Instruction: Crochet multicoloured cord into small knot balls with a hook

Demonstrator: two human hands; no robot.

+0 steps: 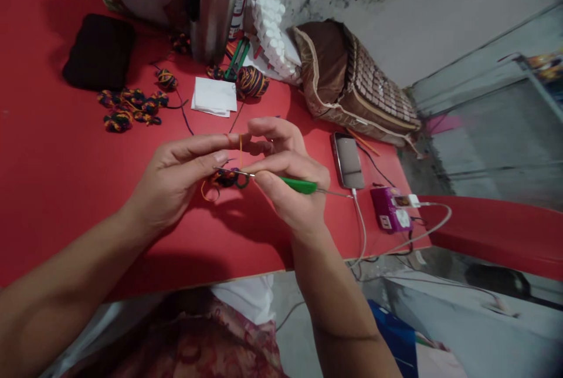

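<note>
My right hand (292,175) is closed around the green handle of a crochet hook (299,185), whose thin metal shaft points left. Close to the hook's tip, my left hand (187,169) pinches a small piece of dark multicoloured crochet work (226,177) between thumb and fingers. An orange-yellow strand of yarn (241,149) runs from the left index finger down to the hook. A loose loop of yarn hangs below the left thumb. Part of the crochet work is hidden behind the fingers.
On the red table (145,255) lie several crocheted pieces (132,108), yarn balls (252,82), folded white paper (214,96), a dark pouch (101,52) and a phone (348,161) on a cable. A purple power box (390,209) and brown bag (352,78) stand right.
</note>
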